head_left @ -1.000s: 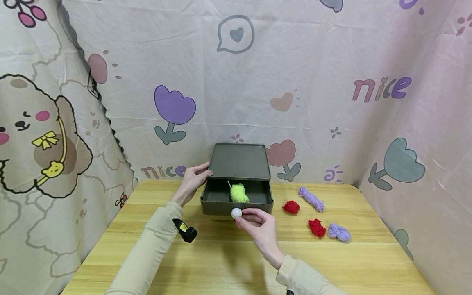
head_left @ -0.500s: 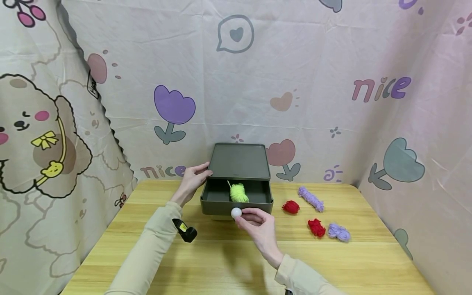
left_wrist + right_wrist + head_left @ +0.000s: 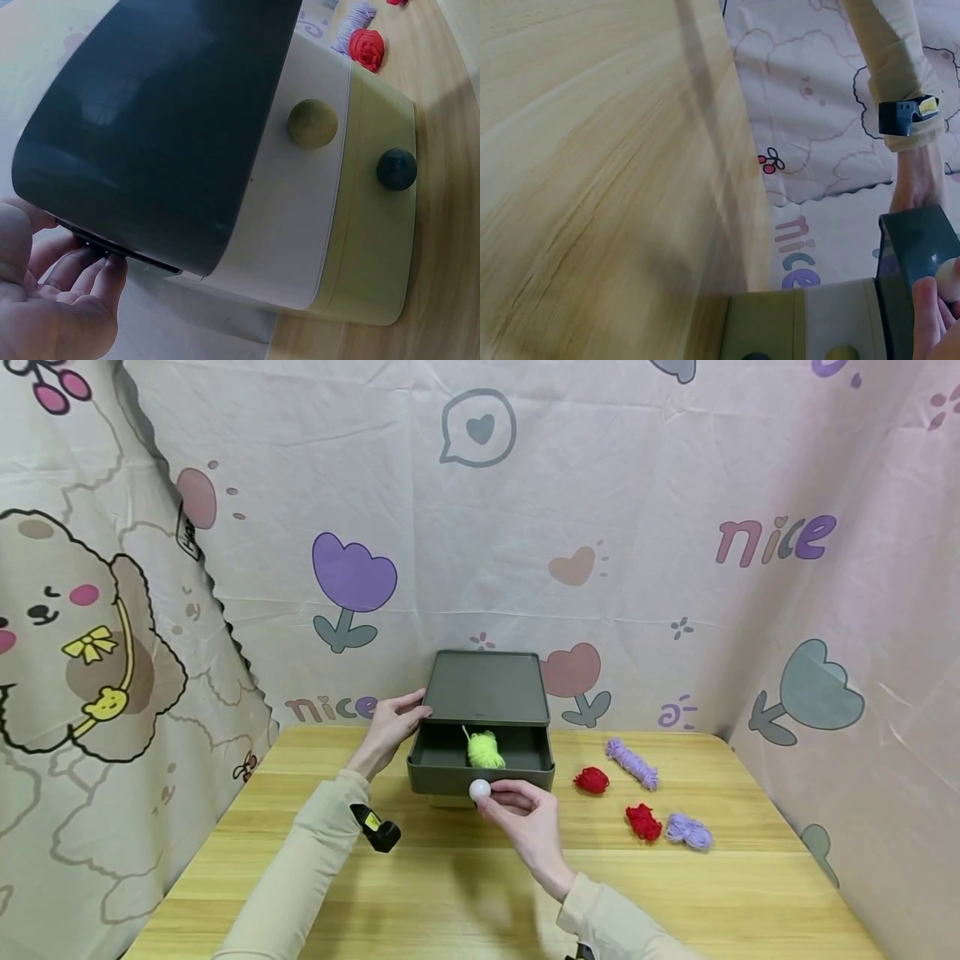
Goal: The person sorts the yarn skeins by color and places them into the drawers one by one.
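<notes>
A small drawer cabinet (image 3: 489, 689) with a dark grey top stands at the table's back. Its dark top drawer (image 3: 442, 783) is pulled out, with a lime-green yarn bundle (image 3: 487, 752) lying inside. My right hand (image 3: 529, 831) pinches that drawer's round white knob (image 3: 480, 790) between thumb and fingers. At the cabinet's left side, my left hand (image 3: 392, 731) holds the edge near the top's front corner. The left wrist view shows its curled fingers (image 3: 111, 279) against the dark side. Below are a white drawer (image 3: 296, 206) with a yellowish knob and a yellow-green drawer (image 3: 367, 240) with a dark knob, both pushed in.
Right of the cabinet lie two red yarn bundles, one nearer the cabinet (image 3: 592, 781) and one further forward (image 3: 643, 823). Beside them are a long purple yarn bundle (image 3: 633, 765) and a shorter purple yarn bundle (image 3: 689, 832). A printed cloth (image 3: 480, 543) hangs behind the wooden table (image 3: 420, 893).
The pulled-out drawer, its knob and the right hand have shifted very slightly toward the cabinet, carrying the green yarn along. My left hand stays where it was.
</notes>
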Demonstrator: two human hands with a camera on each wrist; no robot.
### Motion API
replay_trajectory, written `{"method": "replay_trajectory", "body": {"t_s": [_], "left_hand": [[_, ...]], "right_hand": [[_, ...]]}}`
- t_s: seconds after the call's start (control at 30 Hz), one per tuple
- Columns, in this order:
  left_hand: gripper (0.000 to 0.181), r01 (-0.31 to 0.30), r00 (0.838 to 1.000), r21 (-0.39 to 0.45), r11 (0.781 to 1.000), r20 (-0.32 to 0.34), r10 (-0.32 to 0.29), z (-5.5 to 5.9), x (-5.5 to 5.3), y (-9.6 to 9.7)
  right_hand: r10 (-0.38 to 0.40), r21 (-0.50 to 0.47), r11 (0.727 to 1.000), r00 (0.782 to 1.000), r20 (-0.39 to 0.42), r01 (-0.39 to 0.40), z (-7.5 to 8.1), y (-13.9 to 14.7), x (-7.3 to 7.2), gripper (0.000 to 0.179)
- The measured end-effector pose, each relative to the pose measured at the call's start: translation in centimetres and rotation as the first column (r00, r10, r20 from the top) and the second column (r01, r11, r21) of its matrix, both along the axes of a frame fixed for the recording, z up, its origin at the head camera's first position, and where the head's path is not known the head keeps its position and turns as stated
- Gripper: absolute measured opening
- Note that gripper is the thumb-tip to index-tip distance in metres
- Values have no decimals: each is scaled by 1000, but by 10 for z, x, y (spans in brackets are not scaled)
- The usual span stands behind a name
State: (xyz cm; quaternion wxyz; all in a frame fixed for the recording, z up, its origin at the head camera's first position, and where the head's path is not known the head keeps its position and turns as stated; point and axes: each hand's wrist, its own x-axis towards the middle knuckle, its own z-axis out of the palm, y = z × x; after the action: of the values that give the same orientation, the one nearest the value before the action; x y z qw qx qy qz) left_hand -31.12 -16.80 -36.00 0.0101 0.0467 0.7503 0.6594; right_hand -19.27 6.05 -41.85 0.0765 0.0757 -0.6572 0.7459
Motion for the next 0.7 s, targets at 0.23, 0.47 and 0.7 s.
{"method": "replay_trajectory", "body": {"t_s": [0.23, 0.47, 0.7], "left_hand": [[54, -3, 1000, 7, 1000, 5, 3, 0, 0, 0], [54, 4, 1000, 12, 1000, 2, -4, -1, -1, 0], [55, 0, 1000, 19, 1000, 4, 0, -1, -1, 1]], "right_hand": [[-7, 22, 1000, 1000, -8, 7, 0, 1, -4, 26], [-10, 21, 1000, 1000, -15, 10, 1, 1, -8, 25], [-6, 16, 1000, 1000, -4, 6, 1, 1, -15, 25]]}}
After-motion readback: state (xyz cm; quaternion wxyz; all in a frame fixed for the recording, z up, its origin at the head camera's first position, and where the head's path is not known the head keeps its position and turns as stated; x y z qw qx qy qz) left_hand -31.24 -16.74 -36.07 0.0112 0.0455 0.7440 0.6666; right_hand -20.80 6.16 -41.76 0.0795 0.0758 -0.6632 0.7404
